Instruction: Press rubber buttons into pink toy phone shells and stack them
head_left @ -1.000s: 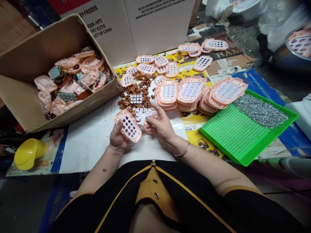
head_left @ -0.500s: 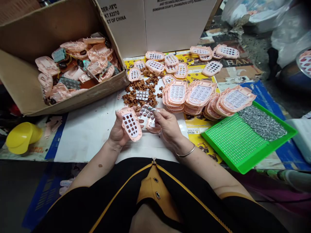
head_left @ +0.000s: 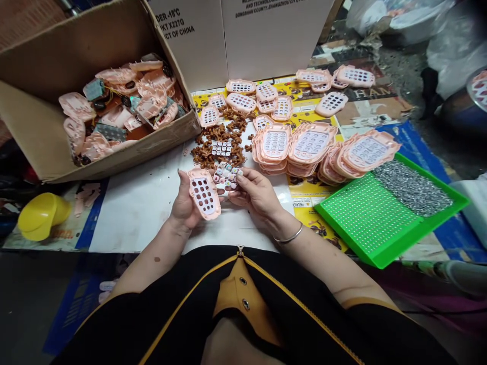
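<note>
My left hand is closed on a pink plastic shell, held tilted with its rows of dark holes in a white panel facing up. In my right hand, a white keypad with small printed buttons is pinched between thumb and fingers. The keypad sits just right of the shell's upper edge. Beyond both hands lies a pile of small brown parts, with another white keypad on top. Stacked pink shells with white keypads set in them stand to the right of the pile.
A cardboard box of pink shells and circuit parts stands at the left. A yellow scoop-like container lies below it. On the right, a green tray holds many small metal screws. Loose pink shells lie at the back.
The keypad in my right hand now shows its printed buttons. A pink piece seen under my right fingers no longer shows. My left hand keeps the shell, shifted slightly left.
</note>
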### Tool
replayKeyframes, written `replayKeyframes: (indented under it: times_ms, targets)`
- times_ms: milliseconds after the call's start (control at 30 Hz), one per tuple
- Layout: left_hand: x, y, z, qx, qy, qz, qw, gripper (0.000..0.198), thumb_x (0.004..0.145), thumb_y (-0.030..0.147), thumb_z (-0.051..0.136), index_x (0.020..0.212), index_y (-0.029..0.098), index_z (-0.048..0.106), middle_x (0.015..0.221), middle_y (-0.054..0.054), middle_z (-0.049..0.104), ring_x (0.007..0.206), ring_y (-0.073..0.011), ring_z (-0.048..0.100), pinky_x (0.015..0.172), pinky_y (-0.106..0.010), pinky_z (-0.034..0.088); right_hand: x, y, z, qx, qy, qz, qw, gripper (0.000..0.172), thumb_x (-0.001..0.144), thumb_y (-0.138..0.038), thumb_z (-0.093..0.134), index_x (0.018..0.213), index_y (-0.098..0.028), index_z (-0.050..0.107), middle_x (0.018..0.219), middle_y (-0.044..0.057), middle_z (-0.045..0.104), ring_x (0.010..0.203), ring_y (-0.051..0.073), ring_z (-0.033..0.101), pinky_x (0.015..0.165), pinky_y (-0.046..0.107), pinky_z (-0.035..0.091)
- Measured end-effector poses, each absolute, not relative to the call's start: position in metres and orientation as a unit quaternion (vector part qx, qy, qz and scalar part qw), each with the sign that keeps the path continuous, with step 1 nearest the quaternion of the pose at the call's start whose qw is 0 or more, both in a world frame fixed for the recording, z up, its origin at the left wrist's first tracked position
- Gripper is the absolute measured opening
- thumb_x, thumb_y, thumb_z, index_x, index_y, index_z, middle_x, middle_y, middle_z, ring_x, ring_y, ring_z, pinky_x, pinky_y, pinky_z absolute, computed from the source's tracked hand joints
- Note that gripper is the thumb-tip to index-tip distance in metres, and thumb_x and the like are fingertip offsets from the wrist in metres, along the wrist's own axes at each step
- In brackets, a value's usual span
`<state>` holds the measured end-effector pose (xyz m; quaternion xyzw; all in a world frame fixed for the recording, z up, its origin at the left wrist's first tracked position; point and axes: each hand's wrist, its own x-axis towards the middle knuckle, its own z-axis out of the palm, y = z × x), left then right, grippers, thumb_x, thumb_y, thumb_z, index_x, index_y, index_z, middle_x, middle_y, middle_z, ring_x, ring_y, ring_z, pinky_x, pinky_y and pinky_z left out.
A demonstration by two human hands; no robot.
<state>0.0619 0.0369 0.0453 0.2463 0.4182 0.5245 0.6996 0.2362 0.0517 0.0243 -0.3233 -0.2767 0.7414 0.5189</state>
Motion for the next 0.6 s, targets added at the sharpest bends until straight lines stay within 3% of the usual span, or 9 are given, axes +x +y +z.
replayKeyframes:
  times_ms: [133,333,500,600]
  targets:
    - [0.058,0.036,0.051,0.261,0.430,0.533,0.681,0.076,0.082,0.082,0.048,0.112,0.015,0.068,0.105,-0.014,0.074,0.091,-0.0323,0.074,0.071,-0.044,0.064,0.234,0.050,0.020,-0.399,-0.326,0.674,0.530,0.047,0.069,-0.046,0.082,0.103,-0.023,0.057,0.059,-0.010,0.060,0.050,0.010,0.063,0.045,0.019,0.054]
    - [0.053,0.026,0.047,0.353,0.442,0.477,0.673,0.073,0.065,0.071,0.079,0.115,0.018,0.070,0.110,-0.011,0.074,0.074,-0.0218,0.072,0.062,-0.031,0.061,0.232,0.046,0.015,-0.421,-0.466,0.587,0.511,0.031,0.078,-0.044,0.072,0.097,-0.021,0.061,0.057,-0.010,0.053,0.043,0.007,0.053,0.045,0.022,0.050]
    - [0.055,0.022,0.043,0.382,0.444,0.437,0.682,0.074,0.060,0.064,0.086,0.114,0.016,0.070,0.094,-0.009,0.073,0.070,-0.0193,0.069,0.062,-0.028,0.058,0.235,0.045,0.017,-0.391,-0.484,0.609,0.493,0.039,0.079,-0.055,0.073,0.094,-0.021,0.061,0.055,-0.010,0.049,0.038,0.007,0.047,0.037,0.021,0.041]
    - [0.057,0.022,0.044,0.385,0.422,0.424,0.702,0.074,0.064,0.064,0.085,0.118,0.017,0.065,0.089,-0.008,0.072,0.057,-0.0157,0.063,0.050,-0.026,0.051,0.237,0.045,0.020,-0.332,-0.461,0.685,0.456,0.050,0.072,-0.061,0.079,0.095,-0.021,0.059,0.061,-0.008,0.056,0.045,0.008,0.054,0.042,0.021,0.047]
